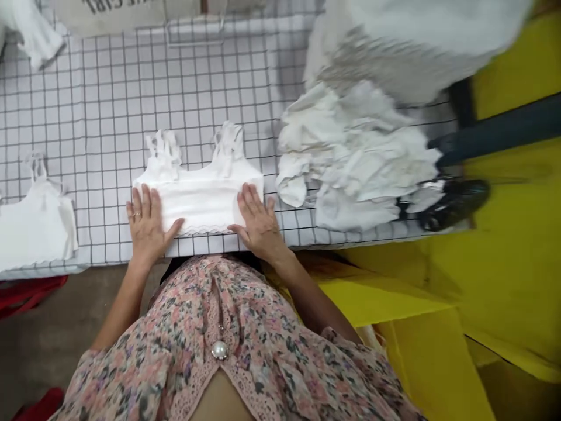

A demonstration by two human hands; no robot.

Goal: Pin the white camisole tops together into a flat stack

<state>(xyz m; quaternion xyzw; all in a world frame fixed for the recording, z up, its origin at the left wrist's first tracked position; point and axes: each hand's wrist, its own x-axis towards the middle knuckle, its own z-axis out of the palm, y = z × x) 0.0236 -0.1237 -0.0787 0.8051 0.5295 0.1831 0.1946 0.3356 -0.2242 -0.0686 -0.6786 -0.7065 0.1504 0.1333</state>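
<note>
Flat palms of the left hand [146, 225] and right hand [258, 225] rest open, gripping nothing, on a white lace-hemmed camisole [199, 202] — pinning it smooth against a white grid-lined table cover [131, 88].

And there they are, the left hand [146, 225] and right hand [258, 225], pressed flat on a white cotton crop top with ruffled straps [197, 199], fingers [140, 202] spread wide, right at the near edge of a white black-gridded tabletop [131, 88]! Just beside it sits a rumpled pile of white garments [355, 152]; farther left, another white crop top [35, 225].
</note>
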